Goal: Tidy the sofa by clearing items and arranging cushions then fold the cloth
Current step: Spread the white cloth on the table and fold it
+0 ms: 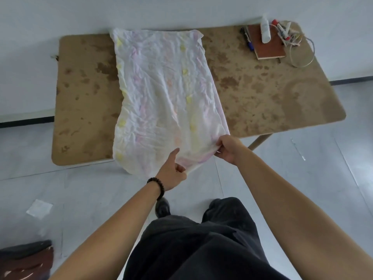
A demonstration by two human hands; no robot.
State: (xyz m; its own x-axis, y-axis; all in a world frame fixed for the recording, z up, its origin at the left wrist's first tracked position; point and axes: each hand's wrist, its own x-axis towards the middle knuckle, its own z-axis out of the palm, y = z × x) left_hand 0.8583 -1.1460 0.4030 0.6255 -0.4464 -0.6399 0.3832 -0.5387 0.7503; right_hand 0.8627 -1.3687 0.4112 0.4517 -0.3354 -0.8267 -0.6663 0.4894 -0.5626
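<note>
A wrinkled white cloth [165,93] with faint pink and yellow marks lies lengthwise across a stained brown table [262,91], its near end hanging over the front edge. My left hand [171,174], with a dark bead bracelet on the wrist, pinches the hanging near edge from below, thumb raised. My right hand [229,148] grips the cloth's near right corner at the table's front edge. No sofa or cushions are in view.
At the table's far right lie a brown notebook [266,43], a white bottle [264,30], pens [249,42] and a tangle of cords [296,45]. A white scrap [39,209] lies on the grey floor. A dark bag [26,259] sits at the bottom left.
</note>
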